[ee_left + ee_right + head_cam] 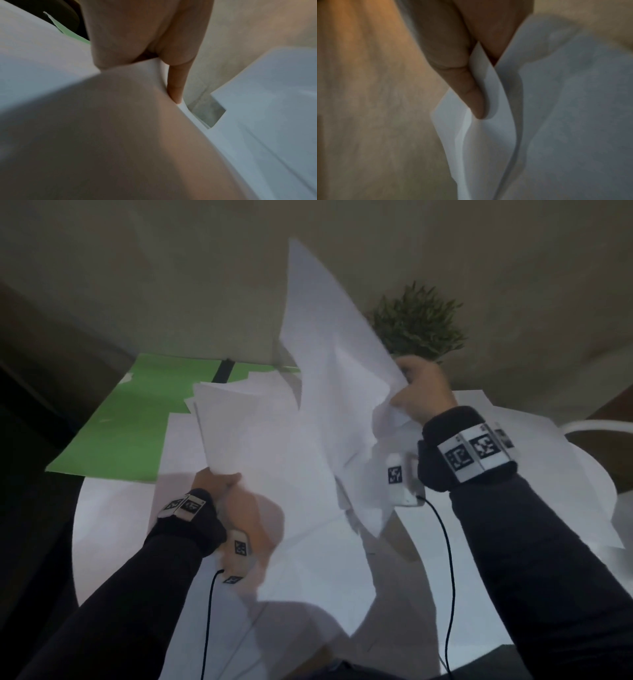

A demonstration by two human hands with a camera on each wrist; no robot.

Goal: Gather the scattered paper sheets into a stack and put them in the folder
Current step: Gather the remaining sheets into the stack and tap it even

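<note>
White paper sheets (260, 446) are lifted above a white round table (109, 529). My left hand (219, 484) grips the near edge of one bunch, thumb on top; up close the left hand (171, 75) pinches the paper sheets (120, 121). My right hand (421, 392) holds a second, crumpled bunch of sheets (335, 364) raised upright; in the right wrist view the right hand (476, 97) pinches the paper sheets (556, 108) at an edge. A green folder (130, 419) lies open flat at the table's far left, partly under paper.
A potted green plant (418, 323) stands behind my right hand. More white sheets (548, 460) lie on the table at the right, beside a white curved chair back (596, 426). A beige wall (171, 268) rises behind the table.
</note>
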